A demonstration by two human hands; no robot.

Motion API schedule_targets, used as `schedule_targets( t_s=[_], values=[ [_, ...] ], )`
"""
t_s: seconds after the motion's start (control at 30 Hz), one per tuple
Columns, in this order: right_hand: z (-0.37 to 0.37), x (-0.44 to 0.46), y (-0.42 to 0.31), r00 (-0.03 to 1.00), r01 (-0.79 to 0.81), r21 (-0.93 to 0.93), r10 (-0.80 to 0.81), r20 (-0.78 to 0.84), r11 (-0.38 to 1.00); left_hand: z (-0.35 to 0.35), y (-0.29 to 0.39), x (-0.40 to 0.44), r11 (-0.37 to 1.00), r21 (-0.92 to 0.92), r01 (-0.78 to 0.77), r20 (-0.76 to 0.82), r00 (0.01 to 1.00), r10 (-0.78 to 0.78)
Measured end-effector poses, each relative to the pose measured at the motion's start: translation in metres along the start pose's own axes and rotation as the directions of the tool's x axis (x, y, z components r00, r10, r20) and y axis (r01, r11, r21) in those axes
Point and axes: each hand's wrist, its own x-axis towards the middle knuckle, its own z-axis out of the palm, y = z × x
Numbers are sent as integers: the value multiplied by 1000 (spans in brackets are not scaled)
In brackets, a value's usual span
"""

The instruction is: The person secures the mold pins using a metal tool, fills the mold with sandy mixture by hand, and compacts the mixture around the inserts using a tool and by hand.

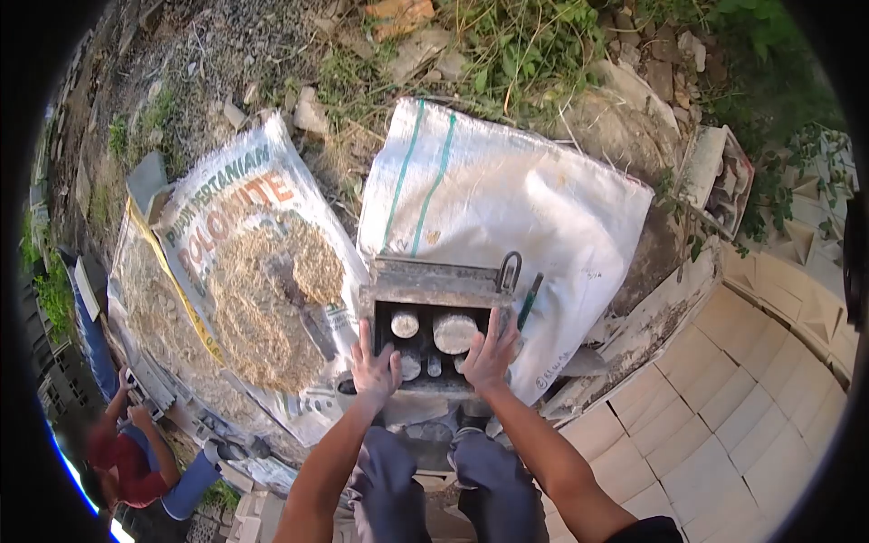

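Observation:
A grey, dusty metal mold box (pixel 421 292) sits between my knees on a white sack, its top uncovered. Inside it stand a large pale-topped cylinder (pixel 454 333) and a smaller round one (pixel 405 324), with other rounded parts nearer me. My left hand (pixel 376 369) rests at the near left of the box, fingers stretched forward along the left wall. Over the right rim lies my right hand (pixel 490 356), its fingers spread next to the large cylinder. A looped metal handle (pixel 510 271) rises from the far right corner. Beside it lies a green-handled tool (pixel 532 297).
Left of the box, sandy powder (pixel 258 317) is heaped on a printed sack (pixel 226 172). The white sack (pixel 516 190) spreads beyond the box. Pale blocks (pixel 724 398) are laid out in rows at right. Another person (pixel 136 457) in red sits at lower left.

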Motion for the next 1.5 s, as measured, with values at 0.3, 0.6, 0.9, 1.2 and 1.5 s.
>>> schedule_targets(
  t_s=[0.3,0.6,0.9,1.2,1.5],
  values=[
    [-2,0,1,997,-28,27,26,74,999,-9,4,4,1000,-14,-13,63,998,14],
    [-10,-2,6,997,81,155,-82,-3,985,-16,10,4,989,-87,-118,-82,990,111],
    [3,-10,40,965,-17,587,167,-203,810,-14,10,4,977,-26,-212,-185,961,204],
    [-19,-36,63,944,-79,811,304,-126,580,-16,15,-5,956,114,-270,-258,921,291],
    [-60,-35,39,991,109,513,-54,-119,851,-37,14,-1,892,-43,-450,-12,893,450]
  ],
)
